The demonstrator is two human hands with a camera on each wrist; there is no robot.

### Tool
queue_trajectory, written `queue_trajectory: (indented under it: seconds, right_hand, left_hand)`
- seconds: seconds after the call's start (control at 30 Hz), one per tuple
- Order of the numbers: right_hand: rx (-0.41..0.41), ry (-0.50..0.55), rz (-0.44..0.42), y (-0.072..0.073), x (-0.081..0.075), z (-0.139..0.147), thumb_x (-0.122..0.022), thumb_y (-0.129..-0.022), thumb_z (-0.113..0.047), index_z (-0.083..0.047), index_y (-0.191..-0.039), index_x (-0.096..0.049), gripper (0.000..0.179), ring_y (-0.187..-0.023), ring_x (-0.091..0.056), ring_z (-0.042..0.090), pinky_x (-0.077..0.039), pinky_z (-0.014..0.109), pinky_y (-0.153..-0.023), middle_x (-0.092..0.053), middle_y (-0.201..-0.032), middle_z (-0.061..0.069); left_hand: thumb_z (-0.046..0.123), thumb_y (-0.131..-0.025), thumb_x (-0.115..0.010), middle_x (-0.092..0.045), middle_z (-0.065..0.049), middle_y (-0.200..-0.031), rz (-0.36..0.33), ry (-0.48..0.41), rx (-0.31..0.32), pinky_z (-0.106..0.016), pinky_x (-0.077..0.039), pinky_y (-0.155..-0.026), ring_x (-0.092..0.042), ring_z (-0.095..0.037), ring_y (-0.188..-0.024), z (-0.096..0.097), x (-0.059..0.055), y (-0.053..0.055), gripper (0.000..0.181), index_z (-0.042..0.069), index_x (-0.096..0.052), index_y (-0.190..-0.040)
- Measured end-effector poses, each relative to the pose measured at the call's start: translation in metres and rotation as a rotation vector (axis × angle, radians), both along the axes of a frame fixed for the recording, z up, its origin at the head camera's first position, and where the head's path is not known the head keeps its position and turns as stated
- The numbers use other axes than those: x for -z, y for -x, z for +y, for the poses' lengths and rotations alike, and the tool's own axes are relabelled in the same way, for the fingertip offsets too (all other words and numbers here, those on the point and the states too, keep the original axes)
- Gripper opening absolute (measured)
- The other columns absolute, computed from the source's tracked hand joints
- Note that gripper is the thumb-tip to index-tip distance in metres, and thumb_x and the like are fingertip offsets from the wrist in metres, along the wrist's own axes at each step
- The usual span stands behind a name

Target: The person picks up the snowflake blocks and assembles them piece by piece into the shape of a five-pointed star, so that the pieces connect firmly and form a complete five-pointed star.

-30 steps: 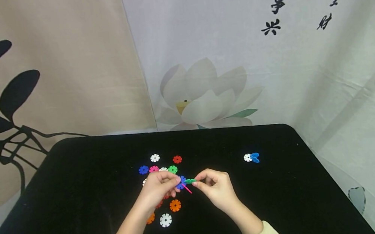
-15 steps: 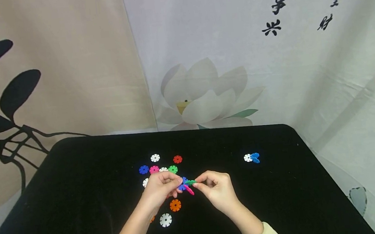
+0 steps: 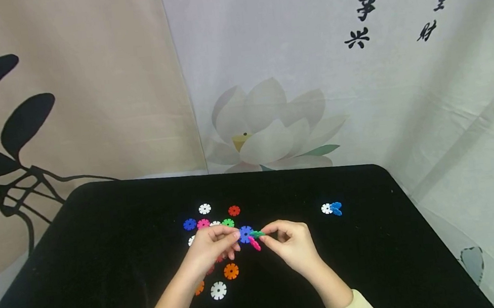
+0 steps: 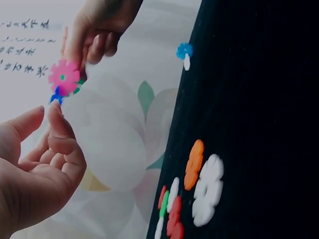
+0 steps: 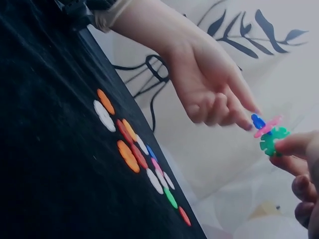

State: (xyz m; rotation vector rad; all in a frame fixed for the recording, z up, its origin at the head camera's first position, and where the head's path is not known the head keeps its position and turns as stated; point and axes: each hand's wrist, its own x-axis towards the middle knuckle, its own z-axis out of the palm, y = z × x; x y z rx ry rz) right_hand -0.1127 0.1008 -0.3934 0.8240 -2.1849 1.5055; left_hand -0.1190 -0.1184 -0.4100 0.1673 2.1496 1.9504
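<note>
Blue disc (image 3: 246, 234), above the table (image 3: 106, 266): pinched by your left hand (image 3: 216, 241), fingers curled; pink disc (image 3: 254, 244) set at an angle. Green disc (image 3: 256, 234): pinched by your right hand (image 3: 292, 244). Possible fault: crooked pressure slips the slots. Thin, notched, probably plastic. Loose on matte black: orange disc (image 3: 231, 271), white disc (image 3: 218, 290).

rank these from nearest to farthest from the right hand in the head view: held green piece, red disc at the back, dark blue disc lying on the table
1. Green piece: pinched by the right hand.
2. Red disc: lying flat, left of that hand and farther back.
3. Dark blue disc: farther left, beyond the pink disc.
</note>
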Motion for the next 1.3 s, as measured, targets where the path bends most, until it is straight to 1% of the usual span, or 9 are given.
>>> queue_trajectory:
  seconds: [0.07,0.2,0.33,0.53,0.7,0.8,0.9,1.17,1.3]
  right_hand:
    - [0.049,0.003,-0.024,0.004,0.001,0.005,-0.073,-0.075,0.014,0.002,-0.082,-0.069,0.015,-0.046,-0.039,0.008,-0.032,0.020,-0.040,-0.053,-0.058,0.003]
    - [0.170,0.013,-0.083,0.023,0.020,0.025,-0.075,-0.076,0.008,-0.004,-0.083,-0.070,0.014,-0.048,-0.042,0.010,-0.033,0.021,-0.040,-0.061,-0.067,0.001]
    - [0.288,0.023,-0.147,0.041,0.037,0.045,-0.078,-0.078,-0.001,-0.008,-0.083,-0.071,0.010,-0.051,-0.043,0.011,-0.034,0.022,-0.042,-0.066,-0.076,0.000]
    - [0.472,-0.004,-0.204,0.057,0.055,0.067,-0.079,-0.079,-0.006,-0.006,-0.081,-0.071,0.008,-0.050,-0.045,0.011,-0.035,0.022,-0.042,-0.069,-0.076,0.001]
    - [0.607,-0.042,-0.247,0.065,0.074,0.078,-0.080,-0.077,-0.008,-0.006,-0.076,-0.071,0.010,-0.049,-0.045,0.011,-0.033,0.022,-0.041,-0.068,-0.069,0.002]
    - [0.651,-0.069,-0.269,0.069,0.084,0.083,-0.081,-0.076,-0.008,-0.005,-0.075,-0.072,0.010,-0.054,-0.051,0.011,-0.039,0.021,-0.045,-0.069,-0.070,0.004]
    - [0.675,-0.081,-0.308,0.072,0.091,0.087,-0.082,-0.075,-0.008,-0.004,-0.075,-0.072,0.010,-0.062,-0.060,0.015,-0.044,0.020,-0.051,-0.070,-0.073,0.006]
    - [0.700,-0.113,-0.389,0.074,0.099,0.091,-0.081,-0.076,-0.008,-0.003,-0.077,-0.072,0.011,-0.072,-0.065,0.024,-0.047,0.030,-0.058,-0.070,-0.078,0.010]
    - [0.693,-0.130,-0.414,0.074,0.101,0.093,-0.080,-0.077,-0.009,-0.002,-0.080,-0.071,0.012,-0.076,-0.065,0.025,-0.047,0.033,-0.063,-0.071,-0.080,0.011]
  left_hand:
    - [0.028,-0.091,-0.066,-0.066,-0.011,-0.079,0.024,0.029,-0.011,-0.029,-0.052,-0.059,-0.061,-0.019,-0.064,-0.004,-0.001,0.001,0.028,0.002,-0.069,-0.101]
    - [0.021,-0.091,-0.066,-0.067,-0.009,-0.081,0.080,0.089,-0.047,-0.031,-0.053,-0.060,-0.061,-0.024,-0.067,-0.017,-0.001,0.005,0.023,0.002,-0.069,-0.104]
    - [0.015,-0.091,-0.066,-0.068,-0.008,-0.086,0.135,0.158,-0.058,-0.033,-0.052,-0.062,-0.062,-0.023,-0.071,-0.033,-0.001,0.010,0.021,0.001,-0.068,-0.106]
    - [0.015,-0.087,-0.071,-0.068,-0.011,-0.096,0.158,0.222,-0.004,-0.043,-0.055,-0.074,-0.064,-0.030,-0.081,-0.062,0.008,0.020,0.027,-0.002,-0.067,-0.108]
    - [0.014,-0.086,-0.073,-0.068,-0.011,-0.096,0.150,0.295,0.069,-0.039,-0.055,-0.076,-0.064,-0.026,-0.083,-0.083,0.020,0.026,0.029,-0.004,-0.067,-0.107]
    - [0.013,-0.086,-0.072,-0.067,-0.010,-0.094,0.124,0.313,0.109,-0.036,-0.055,-0.076,-0.063,-0.023,-0.082,-0.091,0.027,0.028,0.028,-0.005,-0.067,-0.106]
    - [0.009,-0.085,-0.073,-0.066,-0.010,-0.091,0.096,0.328,0.117,-0.036,-0.055,-0.076,-0.063,-0.023,-0.080,-0.095,0.033,0.028,0.025,-0.005,-0.067,-0.104]
    - [0.006,-0.078,-0.078,-0.067,-0.007,-0.086,0.030,0.464,0.016,-0.044,-0.054,-0.077,-0.060,-0.021,-0.075,-0.099,0.040,0.024,0.016,0.000,-0.072,-0.091]
    - [0.003,-0.076,-0.078,-0.066,-0.006,-0.083,0.001,0.490,-0.004,-0.044,-0.054,-0.077,-0.060,-0.020,-0.072,-0.097,0.043,0.024,0.015,0.002,-0.072,-0.090]
